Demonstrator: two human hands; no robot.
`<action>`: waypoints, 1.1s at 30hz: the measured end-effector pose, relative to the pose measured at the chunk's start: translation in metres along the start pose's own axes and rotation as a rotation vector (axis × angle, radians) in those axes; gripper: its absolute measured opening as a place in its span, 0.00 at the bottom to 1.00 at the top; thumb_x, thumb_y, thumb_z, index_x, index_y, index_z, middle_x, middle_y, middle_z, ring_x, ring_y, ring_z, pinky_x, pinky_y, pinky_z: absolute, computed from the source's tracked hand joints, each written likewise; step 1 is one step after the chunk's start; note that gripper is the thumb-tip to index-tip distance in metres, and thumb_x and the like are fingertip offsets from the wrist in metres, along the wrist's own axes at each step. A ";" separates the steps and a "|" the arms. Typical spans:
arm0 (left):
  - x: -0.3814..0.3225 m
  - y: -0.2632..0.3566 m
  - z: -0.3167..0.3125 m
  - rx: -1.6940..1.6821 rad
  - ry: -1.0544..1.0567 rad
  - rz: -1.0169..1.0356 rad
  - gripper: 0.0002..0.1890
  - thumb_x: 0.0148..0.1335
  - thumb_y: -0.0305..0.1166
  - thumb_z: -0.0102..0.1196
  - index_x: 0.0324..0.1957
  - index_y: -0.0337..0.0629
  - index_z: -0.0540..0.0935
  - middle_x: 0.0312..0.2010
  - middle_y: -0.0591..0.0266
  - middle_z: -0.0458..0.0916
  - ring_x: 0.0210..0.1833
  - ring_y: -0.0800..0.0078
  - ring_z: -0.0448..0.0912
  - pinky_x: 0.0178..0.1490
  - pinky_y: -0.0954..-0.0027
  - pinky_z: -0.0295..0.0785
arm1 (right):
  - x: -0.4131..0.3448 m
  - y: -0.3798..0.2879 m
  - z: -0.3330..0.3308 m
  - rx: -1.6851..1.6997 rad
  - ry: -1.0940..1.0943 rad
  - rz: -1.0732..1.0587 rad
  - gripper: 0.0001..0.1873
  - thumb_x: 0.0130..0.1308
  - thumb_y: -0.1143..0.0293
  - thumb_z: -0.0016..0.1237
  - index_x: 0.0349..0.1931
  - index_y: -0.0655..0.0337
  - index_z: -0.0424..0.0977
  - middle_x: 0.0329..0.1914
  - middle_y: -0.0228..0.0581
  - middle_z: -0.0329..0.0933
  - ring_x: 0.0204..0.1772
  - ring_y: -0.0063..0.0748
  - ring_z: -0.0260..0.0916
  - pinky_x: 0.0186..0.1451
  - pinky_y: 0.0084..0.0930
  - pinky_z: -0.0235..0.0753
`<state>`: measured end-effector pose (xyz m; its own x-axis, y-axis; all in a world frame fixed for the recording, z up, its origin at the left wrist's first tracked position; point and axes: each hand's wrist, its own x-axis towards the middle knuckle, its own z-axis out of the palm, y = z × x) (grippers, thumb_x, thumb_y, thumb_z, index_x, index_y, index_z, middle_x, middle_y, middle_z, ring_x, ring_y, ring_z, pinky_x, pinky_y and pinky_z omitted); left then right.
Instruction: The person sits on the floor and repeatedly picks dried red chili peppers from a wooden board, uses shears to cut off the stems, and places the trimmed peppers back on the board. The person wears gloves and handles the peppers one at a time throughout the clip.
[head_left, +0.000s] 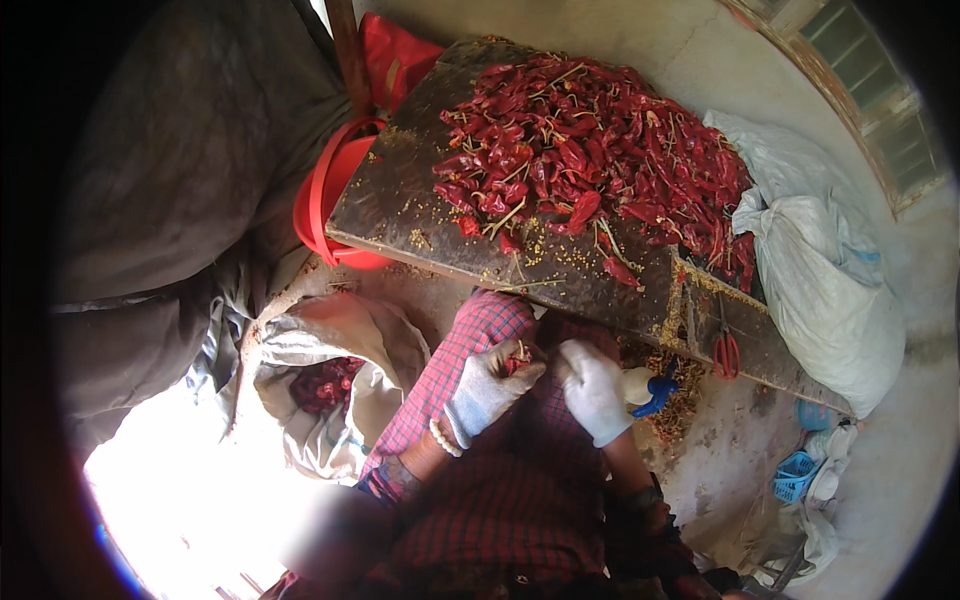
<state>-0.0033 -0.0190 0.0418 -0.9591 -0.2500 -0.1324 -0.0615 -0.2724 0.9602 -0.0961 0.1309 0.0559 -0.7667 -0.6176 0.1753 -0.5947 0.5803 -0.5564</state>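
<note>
My left hand (491, 386), in a pale work glove, grips a dried red chili pepper (517, 362) over my lap, its stem end facing up. Close by on the right is my right hand (595, 390), also gloved and slightly blurred; its fingers are curled, and whether they hold anything is hidden. Beyond both hands a large heap of dried red chilies (592, 150) covers much of a dark wooden table (420, 202). Loose yellow seeds and a few single peppers lie near its front edge. Red-handled scissors (725, 354) rest at the table's right front.
An open woven sack (382, 390) with red chilies inside stands at my left. Behind it is a red plastic bucket (306, 206). A full white sack (825, 292) leans on the table's right end. Stems litter the floor at right, near a blue basket (793, 477).
</note>
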 end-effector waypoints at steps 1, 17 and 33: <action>0.000 -0.004 -0.002 0.145 0.046 0.030 0.08 0.66 0.29 0.58 0.44 0.36 0.81 0.29 0.67 0.82 0.29 0.82 0.78 0.33 0.77 0.74 | 0.005 -0.001 -0.004 0.271 -0.009 0.116 0.09 0.66 0.71 0.53 0.45 0.61 0.78 0.43 0.49 0.80 0.43 0.53 0.79 0.45 0.40 0.79; -0.009 -0.021 -0.001 0.466 -0.036 0.047 0.11 0.52 0.25 0.60 0.39 0.36 0.84 0.29 0.47 0.84 0.31 0.58 0.84 0.36 0.64 0.78 | -0.015 -0.013 0.029 0.849 0.032 0.170 0.13 0.71 0.63 0.51 0.34 0.64 0.76 0.30 0.29 0.73 0.28 0.16 0.65 0.31 0.16 0.65; -0.012 -0.016 -0.013 0.030 -0.243 -0.291 0.13 0.67 0.35 0.59 0.51 0.44 0.81 0.32 0.69 0.83 0.29 0.85 0.77 0.32 0.80 0.73 | -0.089 0.106 -0.074 0.290 -0.341 0.365 0.10 0.61 0.66 0.57 0.37 0.63 0.78 0.33 0.46 0.80 0.31 0.43 0.77 0.35 0.36 0.76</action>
<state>0.0128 -0.0243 0.0251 -0.9377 0.0627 -0.3416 -0.3454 -0.2713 0.8984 -0.1090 0.2868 0.0411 -0.7600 -0.5686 -0.3148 -0.1787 0.6485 -0.7399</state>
